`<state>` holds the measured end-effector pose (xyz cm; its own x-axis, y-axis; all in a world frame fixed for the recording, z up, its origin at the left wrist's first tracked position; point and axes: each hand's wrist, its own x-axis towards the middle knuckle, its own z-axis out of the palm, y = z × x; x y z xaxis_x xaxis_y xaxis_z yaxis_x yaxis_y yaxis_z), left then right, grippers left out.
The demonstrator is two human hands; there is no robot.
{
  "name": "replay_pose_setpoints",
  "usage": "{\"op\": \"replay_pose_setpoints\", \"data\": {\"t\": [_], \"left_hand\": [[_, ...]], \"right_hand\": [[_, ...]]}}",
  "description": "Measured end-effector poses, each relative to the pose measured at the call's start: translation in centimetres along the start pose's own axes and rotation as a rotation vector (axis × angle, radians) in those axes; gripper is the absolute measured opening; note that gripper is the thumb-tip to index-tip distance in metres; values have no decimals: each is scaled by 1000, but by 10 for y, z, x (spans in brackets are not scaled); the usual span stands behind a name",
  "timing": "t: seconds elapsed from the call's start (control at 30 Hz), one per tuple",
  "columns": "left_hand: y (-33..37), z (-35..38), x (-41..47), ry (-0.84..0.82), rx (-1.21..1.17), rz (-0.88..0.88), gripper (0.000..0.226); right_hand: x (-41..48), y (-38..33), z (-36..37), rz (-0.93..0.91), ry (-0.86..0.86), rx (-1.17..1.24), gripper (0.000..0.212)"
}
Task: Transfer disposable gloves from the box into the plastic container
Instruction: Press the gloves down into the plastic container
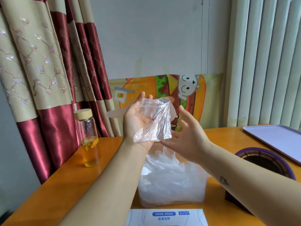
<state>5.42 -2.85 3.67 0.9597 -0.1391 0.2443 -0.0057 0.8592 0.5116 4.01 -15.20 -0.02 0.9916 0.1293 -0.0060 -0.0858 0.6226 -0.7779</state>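
A crumpled clear disposable glove lies across the upturned palm of my left hand, raised above the table with its fingers relaxed. My right hand is spread flat beside it, its fingertips touching the glove's lower edge. Below both hands stands the clear plastic container, filled with several more gloves whose fingers stick up over its rim. The white glove box with blue print lies flat at the table's near edge.
A glass bottle with a wooden lid and yellow liquid stands at the left. At the right are a purple-rimmed round object and a lavender tray. Curtains hang left, a burger-print board behind.
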Motion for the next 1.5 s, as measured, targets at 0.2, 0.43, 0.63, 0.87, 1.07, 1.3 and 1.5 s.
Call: {"op": "replay_pose_setpoints", "data": {"t": [0.2, 0.43, 0.63, 0.87, 1.07, 1.3, 1.5], "left_hand": [[-3, -1, 11, -33, 41, -3, 25], [-10, -38, 21, -100, 489, 60, 26], [4, -93, 20, -288, 1119, -146, 25], [34, -105, 42, 76, 1578, 89, 32], [21, -61, 26, -150, 1671, 919, 22], [-12, -84, 7, -754, 1949, 948, 19], [-26, -94, 13, -759, 2377, 40, 38]], "right_hand": [[7, -24, -3, -112, -90, 86, 68], [9, -31, -38, -422, 249, -414, 78], [0, -27, -72, -290, 218, -1417, 47], [-2, -17, -75, -261, 110, -1654, 65], [0, -22, -55, -400, -76, -1547, 75], [-7, -28, -46, -579, -156, -1472, 76], [0, -23, -68, -413, -33, -1684, 79]]}}
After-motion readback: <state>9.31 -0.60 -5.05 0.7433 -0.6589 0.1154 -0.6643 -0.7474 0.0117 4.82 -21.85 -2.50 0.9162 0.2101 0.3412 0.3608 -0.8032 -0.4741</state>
